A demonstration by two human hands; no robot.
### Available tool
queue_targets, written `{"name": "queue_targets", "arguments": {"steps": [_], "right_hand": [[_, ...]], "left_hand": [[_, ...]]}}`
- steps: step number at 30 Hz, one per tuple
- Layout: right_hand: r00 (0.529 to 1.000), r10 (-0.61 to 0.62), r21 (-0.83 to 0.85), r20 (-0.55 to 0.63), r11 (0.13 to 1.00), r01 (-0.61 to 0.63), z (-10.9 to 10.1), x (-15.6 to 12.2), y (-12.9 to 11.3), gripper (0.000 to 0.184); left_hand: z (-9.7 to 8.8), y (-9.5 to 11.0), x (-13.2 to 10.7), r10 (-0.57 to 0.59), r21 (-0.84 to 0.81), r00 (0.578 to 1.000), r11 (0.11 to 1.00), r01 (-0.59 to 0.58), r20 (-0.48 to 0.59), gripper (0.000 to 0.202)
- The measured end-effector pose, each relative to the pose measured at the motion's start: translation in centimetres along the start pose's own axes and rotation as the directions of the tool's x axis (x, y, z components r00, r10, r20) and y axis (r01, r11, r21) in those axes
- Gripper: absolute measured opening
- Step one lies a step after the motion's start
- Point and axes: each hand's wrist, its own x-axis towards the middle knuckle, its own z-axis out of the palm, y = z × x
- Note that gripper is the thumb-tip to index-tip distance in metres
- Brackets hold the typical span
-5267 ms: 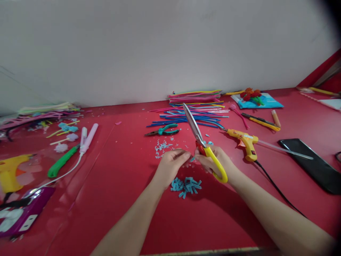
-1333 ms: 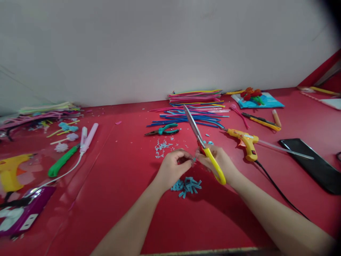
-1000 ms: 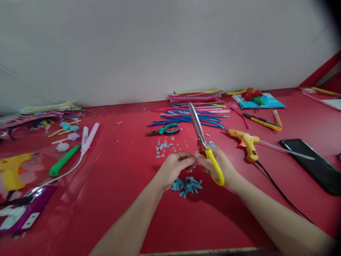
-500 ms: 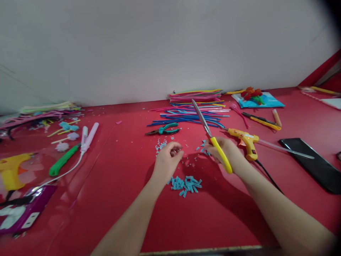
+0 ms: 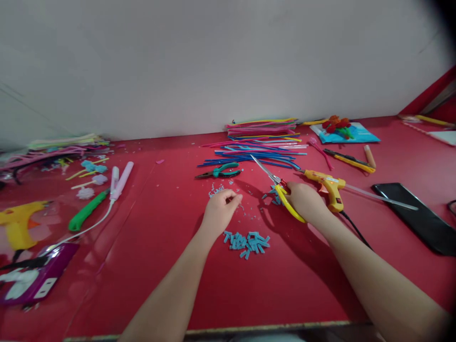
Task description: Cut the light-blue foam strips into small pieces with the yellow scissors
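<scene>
Two hands out: right hand [image 5: 302,202] grips the scissors [image 5: 276,180], blades slanting left toward the desk's [image 5: 142,270] back edge, small blue pile [image 5: 275,195] just beside it. Left hand [image 5: 220,210] is curled, can't tell if it's pinching anything; big pile [image 5: 245,242] is nearer that one, front-edge side.

dim light lays soft shadows on the red table [image 5: 149,285] (upper-right corner blacked out).

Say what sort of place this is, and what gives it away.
Probably a craft worktable; home or workshop, can't tell. Signs: yellow-handled scissors by a pile of short blue pieces, and a yellow glue gun with a clear stick in its back.
</scene>
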Motion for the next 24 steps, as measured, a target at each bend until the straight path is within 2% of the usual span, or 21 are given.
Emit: {"name": "queue_targets", "arguments": {"steps": [3, 5, 8, 10, 13, 17, 19, 22, 24], "right_hand": [[0.999, 0.019, -0.019, -0.038, 1.0, -0.02, -0.4, -0.2, -0.2, 0.029], [0.998, 0.017, -0.009, -0.063, 1.0, -0.018, -0.8, -0.4, -0.4, 0.027], [0.997, 0.0, 0.029, -0.082, 1.0, 0.002, -1.1, -0.8, -0.8, 0.023], [0.996, -0.012, 0.057, -0.089, 0.998, 0.017, -1.2, -1.0, -1.0, 0.023], [0.995, -0.028, 0.096, -0.099, 0.995, 0.037, -1.0, -1.2, -1.3, 0.024], [0.993, -0.049, 0.155, -0.112, 0.986, 0.066, -0.7, -1.4, -1.6, 0.022], [0.991, -0.065, 0.22, -0.12, 0.971, 0.091, -0.5, -1.5, -1.6, 0.02], [0.988, -0.106, 0.313, -0.116, 0.94, 0.137, -0.2, -1.7, -1.7, 0.017], [0.985, -0.139, 0.356, -0.099, 0.92, 0.165, 0.0, -1.9, -1.9, 0.018]], "left_hand": [[-0.5, 0.0, 0.0, 0.037, 0.043, 0.995, 0.998, -0.041, 0.09, 0.009], [-0.7, 0.5, -0.3, 0.097, 0.063, 0.975, 0.992, -0.112, 0.201, 0.008], [-0.6, 1.5, -1.1, 0.208, 0.065, 0.892, 0.965, -0.254, 0.401, 0.012], [-0.4, 2.2, -1.5, 0.238, 0.083, 0.838, 0.945, -0.318, 0.491, 0.01], [0.0, 2.5, -1.9, 0.251, 0.122, 0.807, 0.922, -0.368, 0.534, 0.013], [0.4, 2.2, -2.0, 0.239, 0.165, 0.821, 0.914, -0.37, 0.519, 0.009], [0.5, 2.1, -2.0, 0.226, 0.143, 0.843, 0.932, -0.332, 0.488, 0.009], [0.6, 2.1, -1.8, 0.158, 0.027, 0.912, 0.983, -0.181, 0.38, 0.009], [0.6, 2.1, -1.6, 0.083, -0.134, 0.947, 0.99, -0.043, 0.309, 0.007]]}}
